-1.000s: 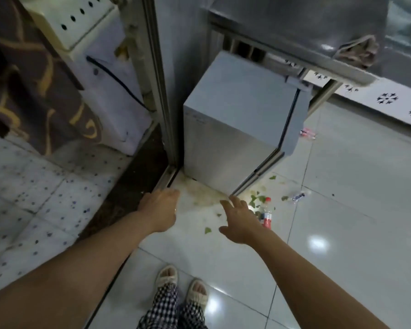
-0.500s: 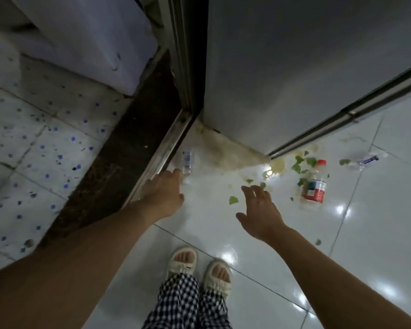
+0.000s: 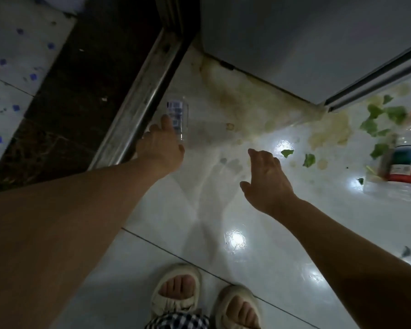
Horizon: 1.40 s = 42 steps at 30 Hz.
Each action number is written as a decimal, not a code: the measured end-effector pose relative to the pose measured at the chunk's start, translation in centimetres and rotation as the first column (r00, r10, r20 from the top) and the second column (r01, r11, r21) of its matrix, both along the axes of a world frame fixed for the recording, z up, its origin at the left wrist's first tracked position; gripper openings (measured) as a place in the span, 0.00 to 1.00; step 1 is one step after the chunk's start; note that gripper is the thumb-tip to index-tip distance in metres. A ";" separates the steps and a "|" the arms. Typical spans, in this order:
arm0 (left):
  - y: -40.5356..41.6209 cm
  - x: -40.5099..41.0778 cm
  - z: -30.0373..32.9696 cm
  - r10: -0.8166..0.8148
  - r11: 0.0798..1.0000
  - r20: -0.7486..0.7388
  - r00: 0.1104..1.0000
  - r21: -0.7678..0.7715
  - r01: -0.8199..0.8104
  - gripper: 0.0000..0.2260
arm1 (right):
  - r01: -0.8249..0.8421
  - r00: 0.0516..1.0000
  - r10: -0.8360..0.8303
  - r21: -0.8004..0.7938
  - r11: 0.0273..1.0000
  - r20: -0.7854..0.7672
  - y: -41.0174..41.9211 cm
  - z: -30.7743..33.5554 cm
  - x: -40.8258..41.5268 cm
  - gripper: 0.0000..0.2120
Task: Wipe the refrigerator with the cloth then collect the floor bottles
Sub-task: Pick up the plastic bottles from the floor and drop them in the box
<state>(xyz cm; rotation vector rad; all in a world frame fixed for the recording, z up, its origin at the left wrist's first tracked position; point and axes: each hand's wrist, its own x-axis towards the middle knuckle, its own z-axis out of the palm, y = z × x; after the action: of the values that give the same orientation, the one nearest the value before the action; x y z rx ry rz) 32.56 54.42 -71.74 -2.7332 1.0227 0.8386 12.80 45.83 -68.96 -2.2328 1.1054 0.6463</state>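
Clear bottle (image 3: 179, 117) w/ blue label lies on white floor (image 3: 223, 222) beside metal door track (image 3: 138, 100), left hand (image 3: 160, 144) fingers reaching onto it, grip unclear; right hand (image 3: 266, 176) hovers, fingers loosely spread, holding nothing; red-label bottle (image 3: 406, 162) well right.

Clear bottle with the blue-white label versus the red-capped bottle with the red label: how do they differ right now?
The clear bottle with the blue-white label lies beside the metal door track, at the left hand fingertips; the red-capped bottle with the red label lies far right among green leaf scraps, beyond the open right hand. The first looks slimmer. Both are clear plastic, on the floor.
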 end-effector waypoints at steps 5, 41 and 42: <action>-0.9 0.1 -4.1 0.103 0.992 0.007 0.995 -0.077 -0.102 0.38 | 0.023 0.997 -0.021 -0.028 0.999 0.070 0.1 -3.7 0.0 0.36; -12.2 -25.2 12.9 -0.366 0.928 -0.183 0.913 -0.139 0.345 0.28 | 0.628 0.776 -0.630 -0.124 0.768 0.032 -9.8 9.6 -24.5 0.31; -12.8 -25.9 12.2 -0.350 0.935 -0.175 0.920 -0.130 0.331 0.27 | 0.645 0.763 -0.645 -0.108 0.756 0.043 -10.8 8.5 -25.1 0.31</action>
<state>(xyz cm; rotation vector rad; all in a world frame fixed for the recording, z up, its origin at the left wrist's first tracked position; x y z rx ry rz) 6.62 41.67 -59.54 -2.4676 1.5620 1.0302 -12.35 34.99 -60.45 -1.7412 1.8247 0.2776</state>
